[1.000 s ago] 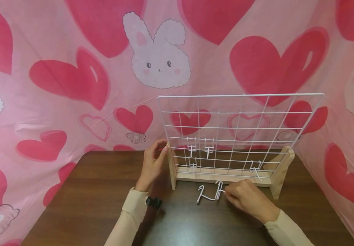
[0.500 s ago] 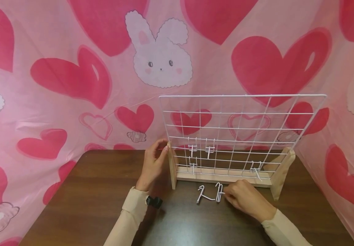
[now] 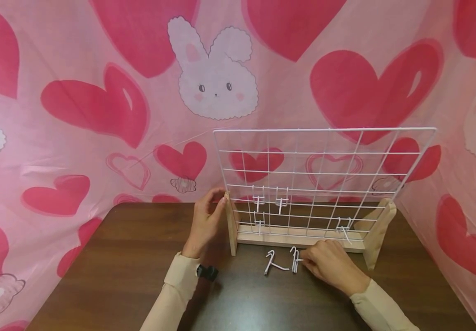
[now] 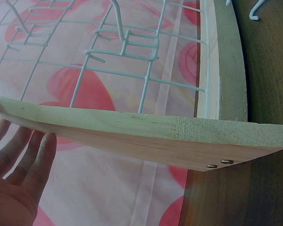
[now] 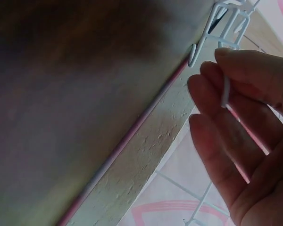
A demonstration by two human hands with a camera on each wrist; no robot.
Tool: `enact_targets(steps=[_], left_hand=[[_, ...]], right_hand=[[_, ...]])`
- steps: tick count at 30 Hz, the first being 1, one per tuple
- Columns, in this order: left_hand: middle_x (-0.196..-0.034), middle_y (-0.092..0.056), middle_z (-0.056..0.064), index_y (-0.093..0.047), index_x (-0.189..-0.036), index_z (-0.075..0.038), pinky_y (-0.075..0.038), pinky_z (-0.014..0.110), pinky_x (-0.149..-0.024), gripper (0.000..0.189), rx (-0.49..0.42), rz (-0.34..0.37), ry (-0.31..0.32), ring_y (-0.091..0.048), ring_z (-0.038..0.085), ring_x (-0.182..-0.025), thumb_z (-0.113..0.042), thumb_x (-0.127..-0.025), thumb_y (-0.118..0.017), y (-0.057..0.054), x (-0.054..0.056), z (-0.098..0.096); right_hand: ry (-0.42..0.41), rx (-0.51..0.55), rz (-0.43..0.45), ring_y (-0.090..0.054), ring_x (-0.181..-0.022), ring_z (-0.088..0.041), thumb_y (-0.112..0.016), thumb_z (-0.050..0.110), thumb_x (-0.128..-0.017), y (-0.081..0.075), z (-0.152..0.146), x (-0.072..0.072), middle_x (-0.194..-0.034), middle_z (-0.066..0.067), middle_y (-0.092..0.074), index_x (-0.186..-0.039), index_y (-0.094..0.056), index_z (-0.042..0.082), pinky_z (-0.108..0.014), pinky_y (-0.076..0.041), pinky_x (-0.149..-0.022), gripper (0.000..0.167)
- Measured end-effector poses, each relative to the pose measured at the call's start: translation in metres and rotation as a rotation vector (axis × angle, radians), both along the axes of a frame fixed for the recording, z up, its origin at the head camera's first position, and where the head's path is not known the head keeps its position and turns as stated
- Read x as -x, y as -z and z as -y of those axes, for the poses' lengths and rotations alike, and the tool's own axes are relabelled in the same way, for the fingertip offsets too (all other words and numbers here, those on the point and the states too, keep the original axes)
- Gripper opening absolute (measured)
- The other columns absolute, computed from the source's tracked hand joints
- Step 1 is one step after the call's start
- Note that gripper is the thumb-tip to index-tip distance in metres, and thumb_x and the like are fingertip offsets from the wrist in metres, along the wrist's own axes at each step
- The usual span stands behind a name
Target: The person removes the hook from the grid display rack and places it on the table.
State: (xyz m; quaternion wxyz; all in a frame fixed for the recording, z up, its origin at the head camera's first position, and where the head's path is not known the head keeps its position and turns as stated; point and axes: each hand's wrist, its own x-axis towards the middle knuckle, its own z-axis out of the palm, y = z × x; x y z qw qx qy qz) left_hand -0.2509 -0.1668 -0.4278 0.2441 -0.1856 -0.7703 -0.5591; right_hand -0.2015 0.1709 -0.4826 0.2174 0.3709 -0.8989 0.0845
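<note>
A white wire grid rack [image 3: 324,173] with wooden ends stands on the table. My left hand [image 3: 204,220] grips the upper end of its left wooden side panel [image 3: 231,225]; in the left wrist view the fingers [image 4: 45,155] touch the panel's outer face. My right hand [image 3: 333,266] pinches a white wire hook [image 5: 232,23] by its prong between thumb and fingers, just in front of the rack's wooden base bar [image 3: 300,236]. Left of it a second, loose wire hook [image 3: 268,264] lies on the table.
Several white hooks hang on the grid, including one at upper left [image 3: 281,201] and one at lower right [image 3: 344,226]. A brown wooden table [image 3: 138,276] lies underneath. Behind it hangs a pink cloth [image 3: 283,101] with hearts and rabbits.
My right hand has shifted very slightly left with the hook, which now sits a little apart from the loose one. The left hand keeps its place on the panel.
</note>
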Motion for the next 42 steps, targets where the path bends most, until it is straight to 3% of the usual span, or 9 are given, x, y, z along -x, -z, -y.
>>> enact_targets(steps=[7,14,24,29,33,42], left_hand=[[-0.11,-0.075,0.024,-0.069,-0.121,0.001,-0.057,0.017,-0.081,0.021,-0.002,0.004,0.005,-0.067,0.01,-0.097,-0.006,-0.102,-0.064,-0.001,-0.001,0.0],[-0.11,-0.073,0.03,-0.069,-0.119,0.0,-0.058,0.026,-0.083,0.02,0.006,-0.001,0.001,-0.066,0.009,-0.098,-0.006,-0.102,-0.063,-0.001,0.0,-0.001],[-0.111,-0.075,0.024,-0.069,-0.12,0.001,-0.058,0.024,-0.082,0.02,-0.003,0.011,-0.006,-0.066,0.007,-0.098,-0.004,-0.102,-0.062,0.0,-0.001,-0.002],[-0.112,-0.073,0.029,-0.068,-0.121,0.002,-0.057,0.021,-0.083,0.021,0.004,0.01,0.005,-0.066,0.008,-0.098,-0.005,-0.102,-0.063,0.0,-0.001,-0.001],[-0.11,-0.074,0.025,-0.069,-0.121,0.001,-0.057,0.02,-0.083,0.021,0.002,0.011,0.004,-0.067,0.009,-0.097,-0.006,-0.101,-0.063,0.0,-0.001,-0.001],[-0.11,-0.074,0.026,-0.069,-0.12,0.0,-0.057,0.023,-0.082,0.02,0.001,0.007,0.004,-0.066,0.009,-0.097,-0.006,-0.101,-0.064,0.0,-0.002,-0.001]], right_hand=[[0.052,-0.034,0.033,-0.046,-0.049,-0.006,-0.088,0.015,-0.066,0.001,-0.003,-0.001,-0.051,0.015,-0.052,-0.054,-0.05,0.032,-0.028,-0.026,-0.047,0.043],[0.08,-0.067,0.067,-0.05,-0.05,-0.008,-0.09,0.015,-0.065,0.002,-0.005,0.0,-0.052,0.014,-0.054,-0.055,-0.052,0.03,-0.028,-0.028,-0.047,0.043],[0.078,-0.07,0.085,-0.051,-0.051,-0.009,-0.092,0.017,-0.064,0.003,-0.005,-0.001,-0.053,0.014,-0.056,-0.056,-0.052,0.031,-0.029,-0.029,-0.048,0.044],[0.063,-0.062,0.078,-0.052,-0.051,-0.008,-0.093,0.017,-0.065,0.003,-0.006,-0.001,-0.054,0.014,-0.058,-0.056,-0.053,0.031,-0.029,-0.03,-0.048,0.042],[0.054,-0.055,0.083,-0.051,-0.052,-0.007,-0.092,0.016,-0.066,0.003,-0.007,-0.001,-0.054,0.015,-0.057,-0.057,-0.054,0.031,-0.028,-0.029,-0.048,0.042],[0.072,-0.042,0.06,-0.043,-0.052,-0.002,-0.093,0.021,-0.068,-0.01,-0.006,-0.006,-0.055,0.019,-0.049,-0.06,-0.05,0.031,-0.026,-0.029,-0.048,0.044]])
